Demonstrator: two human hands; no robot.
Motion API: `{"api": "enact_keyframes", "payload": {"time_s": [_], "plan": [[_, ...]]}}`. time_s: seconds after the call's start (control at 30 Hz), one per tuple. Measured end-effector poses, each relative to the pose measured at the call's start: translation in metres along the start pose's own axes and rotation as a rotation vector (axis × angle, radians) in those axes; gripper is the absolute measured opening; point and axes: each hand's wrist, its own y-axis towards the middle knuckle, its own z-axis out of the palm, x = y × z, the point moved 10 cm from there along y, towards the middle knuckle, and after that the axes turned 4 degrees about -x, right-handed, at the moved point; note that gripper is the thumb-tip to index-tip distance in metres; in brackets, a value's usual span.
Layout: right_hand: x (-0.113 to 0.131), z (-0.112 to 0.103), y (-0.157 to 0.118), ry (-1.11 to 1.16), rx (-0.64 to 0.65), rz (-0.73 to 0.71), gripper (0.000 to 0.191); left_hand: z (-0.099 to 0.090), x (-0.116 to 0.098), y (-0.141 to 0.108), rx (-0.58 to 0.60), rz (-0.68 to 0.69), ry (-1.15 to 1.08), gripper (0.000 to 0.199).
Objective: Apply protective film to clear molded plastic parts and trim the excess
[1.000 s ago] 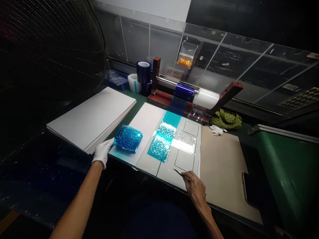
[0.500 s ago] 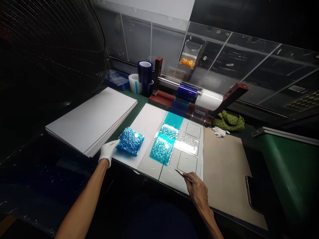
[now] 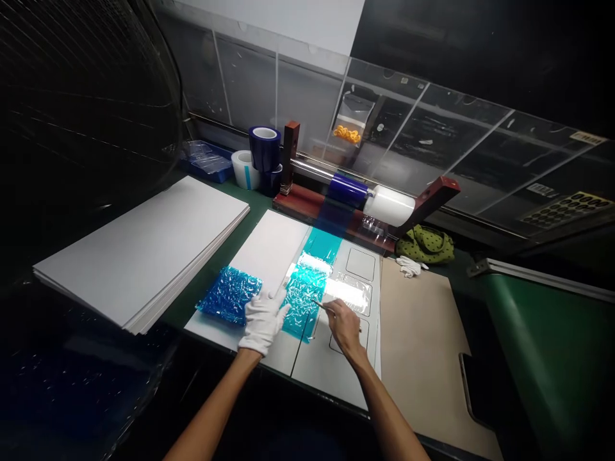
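Observation:
My left hand (image 3: 263, 319), in a white glove, lies open with fingers stretched out beside the left edge of a cyan film strip (image 3: 305, 298). Its glove overlaps the right edge of a crinkled blue film piece (image 3: 230, 296) on the white sheet (image 3: 269, 246). My right hand (image 3: 344, 326) is bare and closed around a thin pointed tool (image 3: 318, 303), whose tip is at the strip's right edge. The tool's kind is unclear. Beneath the strip is a pale board with dark-outlined rounded squares (image 3: 360, 264); a shiny clear piece (image 3: 354, 293) covers one.
The strip runs up to a blue film roll (image 3: 349, 189) beside a white roll (image 3: 390, 205) on a red stand (image 3: 307, 203). A paper stack (image 3: 144, 246) lies left, brown board (image 3: 418, 333) right. Spare rolls (image 3: 264, 148) stand behind; a green surface (image 3: 542, 326) is far right.
My left hand has let go of the blue film piece's left side and moved right to the strip. My right hand has moved the tool up and left onto the strip. The view has shifted.

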Motion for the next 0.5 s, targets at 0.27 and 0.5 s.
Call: {"api": "enact_keyframes", "payload": {"time_s": [0.27, 0.5], "plan": [[0.052, 0.038, 0.069, -0.078, 0.092, -0.117, 0.033, 0.058, 0.003, 0.031, 0.139, 0.066, 0.191, 0.046], [0.069, 0.048, 0.085, -0.117, 0.156, -0.182, 0.034, 0.059, 0.013, 0.029, 0.141, 0.042, 0.219, 0.042]]}}
